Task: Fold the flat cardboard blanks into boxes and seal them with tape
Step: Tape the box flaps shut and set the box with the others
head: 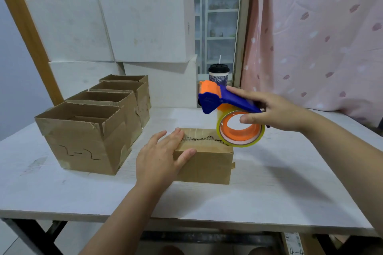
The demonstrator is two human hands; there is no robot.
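Observation:
A small brown cardboard box lies on the white table, its top flaps closed along a ragged seam. My left hand presses flat on the box's left top corner, thumb down the front face. My right hand grips a blue and orange tape dispenser with a roll of clear tape. The roll hovers just above the box's right rear corner. A strip of tape runs from the dispenser head down to the roll.
Several open-topped cardboard boxes stand in a row at the left of the table. White cartons are stacked behind them. A lidded paper cup with a straw stands at the back by the window. A pink curtain hangs at right.

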